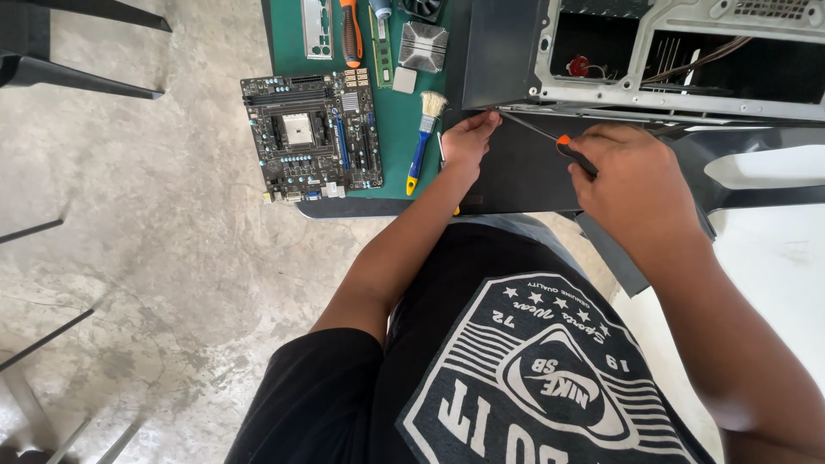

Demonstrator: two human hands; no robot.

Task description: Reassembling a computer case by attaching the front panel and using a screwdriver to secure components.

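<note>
1. The right hand (632, 185) is closed in a fist round a screwdriver (550, 142) with a black handle and an orange collar. Its thin dark metal shaft slants up and left, and the tip ends at the lower edge of the computer case (687, 60).
2. The left hand (467, 142) lies partly curled on the black side panel (516, 172), fingertips at the spot where the screwdriver tip meets the case edge. Whether it pinches anything small there is too fine to make out.
3. The case is bare grey sheet metal with punched holes and folded rims, lying open. Inside are dark hollows, a bundle of thin wires and one small red part; its top and right side are cut off by the frame.
4. To the left lies a green mat (395, 129) on the table. On it and partly off its left edge sits a black square motherboard (311, 135) with a pale socket in the middle and blue slots.
5. Beside the left hand lies a small brush (424, 137) with pale bristles, a blue ferrule and a yellow handle.
6. Further up the mat are a finned grey heatsink (424, 45), a green memory stick (382, 56), a silver port shield (316, 30) and an orange-handled tool (350, 34), all cut off at the top edge.
7. The floor (146, 241) is rough mottled grey concrete.
</note>
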